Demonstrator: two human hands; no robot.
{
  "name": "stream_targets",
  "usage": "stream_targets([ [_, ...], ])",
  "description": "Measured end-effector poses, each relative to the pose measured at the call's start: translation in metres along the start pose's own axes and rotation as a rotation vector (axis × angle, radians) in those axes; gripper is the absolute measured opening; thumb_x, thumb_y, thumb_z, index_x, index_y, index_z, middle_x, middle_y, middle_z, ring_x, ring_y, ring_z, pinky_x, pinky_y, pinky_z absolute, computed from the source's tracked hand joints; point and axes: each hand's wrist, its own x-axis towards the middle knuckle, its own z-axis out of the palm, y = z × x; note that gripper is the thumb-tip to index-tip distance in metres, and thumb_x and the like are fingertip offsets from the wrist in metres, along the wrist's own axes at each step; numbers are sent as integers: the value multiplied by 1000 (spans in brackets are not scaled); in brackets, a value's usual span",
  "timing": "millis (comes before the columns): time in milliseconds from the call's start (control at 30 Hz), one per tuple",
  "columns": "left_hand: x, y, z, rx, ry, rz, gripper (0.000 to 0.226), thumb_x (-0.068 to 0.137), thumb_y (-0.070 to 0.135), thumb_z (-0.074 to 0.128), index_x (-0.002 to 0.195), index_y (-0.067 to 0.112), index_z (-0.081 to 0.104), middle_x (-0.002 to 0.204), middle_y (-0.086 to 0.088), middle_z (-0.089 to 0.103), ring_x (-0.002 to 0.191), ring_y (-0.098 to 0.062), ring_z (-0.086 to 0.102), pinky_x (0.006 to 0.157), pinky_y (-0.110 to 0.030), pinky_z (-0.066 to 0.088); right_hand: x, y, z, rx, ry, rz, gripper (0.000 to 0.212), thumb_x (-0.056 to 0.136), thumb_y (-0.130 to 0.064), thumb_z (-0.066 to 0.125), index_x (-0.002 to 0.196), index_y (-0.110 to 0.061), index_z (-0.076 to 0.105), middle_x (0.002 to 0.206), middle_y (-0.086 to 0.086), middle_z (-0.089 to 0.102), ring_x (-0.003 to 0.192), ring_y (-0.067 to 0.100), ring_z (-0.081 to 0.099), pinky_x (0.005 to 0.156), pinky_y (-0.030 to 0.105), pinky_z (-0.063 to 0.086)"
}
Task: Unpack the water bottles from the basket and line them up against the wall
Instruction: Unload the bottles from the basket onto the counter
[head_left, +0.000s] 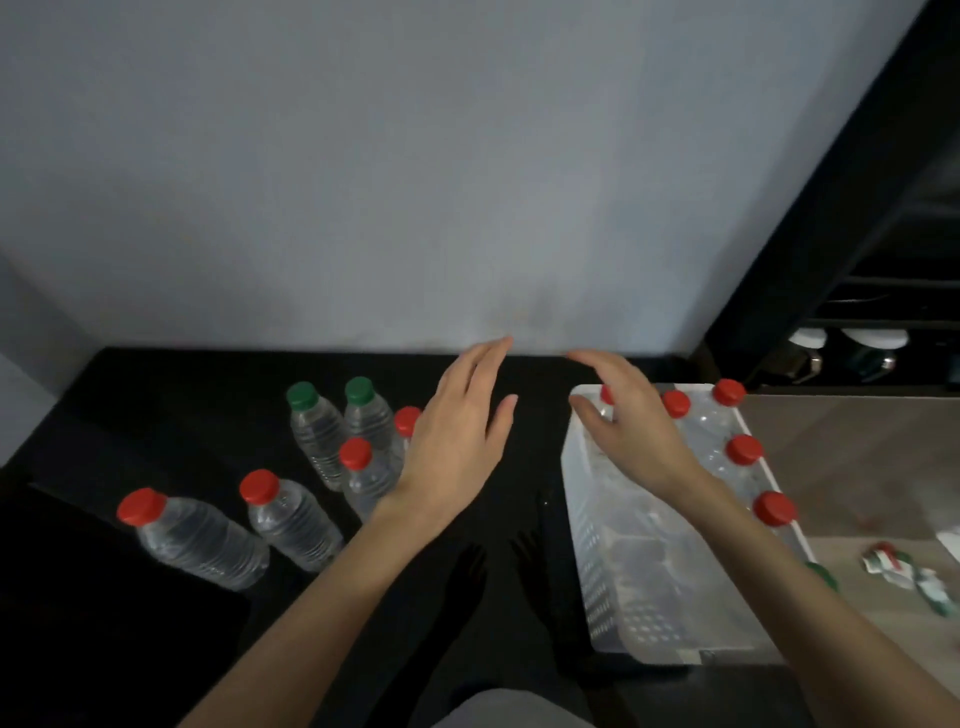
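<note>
- Counter (156, 395): six bottles (291, 519) stand left of the hands.
- Basket (613, 545), to the right: red-capped bottles (743, 449) line its right side.
- Left hand (457, 447): fingers straight, holding nothing.
- Right hand (639, 431), over the basket: fingers apart, empty.
- Wall (415, 182) behind.

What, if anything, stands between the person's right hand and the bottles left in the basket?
Nothing visible does. The right hand hovers open above the far end of the white basket, which has no lid. The red-capped bottles stand uncovered along its right side, caps up.
</note>
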Motion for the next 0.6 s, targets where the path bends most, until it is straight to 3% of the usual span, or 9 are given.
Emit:
stream_targets([
  [100, 20, 21, 36, -107, -108, -12, 66, 95, 32, 54, 150, 22, 21, 150, 1, 33, 137, -12, 34, 104, -28, 37, -11, 26, -32, -86, 26, 146, 48, 93, -18, 60, 139, -25, 45, 144, -1, 45, 131, 18, 44, 107, 30, 38],
  [200, 37, 33, 80, -201, -295, -111, 81, 90, 38, 62, 152, 23, 11, 153, -1, 31, 139, -15, 32, 108, -36, 35, -13, 47, -44, -162, -93, 287, 58, 91, -15, 63, 143, -22, 39, 153, 3, 33, 135, 21, 41, 106, 29, 36],
  [300, 47, 34, 124, -220, -444, -230, 95, 80, 42, 73, 151, 25, 12, 149, -3, 39, 136, -19, 38, 107, -43, 39, -6, 70, -44, -171, -197, 333, 60, 90, -11, 63, 143, -19, 38, 149, 10, 37, 130, 25, 45, 104, 29, 37],
  [433, 49, 33, 161, -228, -384, -267, 78, 69, 29, 82, 132, 26, 37, 119, 3, 56, 111, -16, 56, 91, -39, 52, -8, 94, -41, -185, -229, 326, 39, 88, -8, 63, 123, -17, 50, 124, 11, 58, 107, 25, 56, 88, 28, 43],
  [600, 40, 34, 179, -121, -341, -247, 83, 65, 26, 86, 130, 23, 34, 125, -3, 51, 115, -17, 52, 91, -31, 49, -11, 108, -43, -167, -305, 260, 27, 91, -12, 64, 113, -17, 49, 113, 6, 61, 101, 23, 57, 84, 27, 45],
])
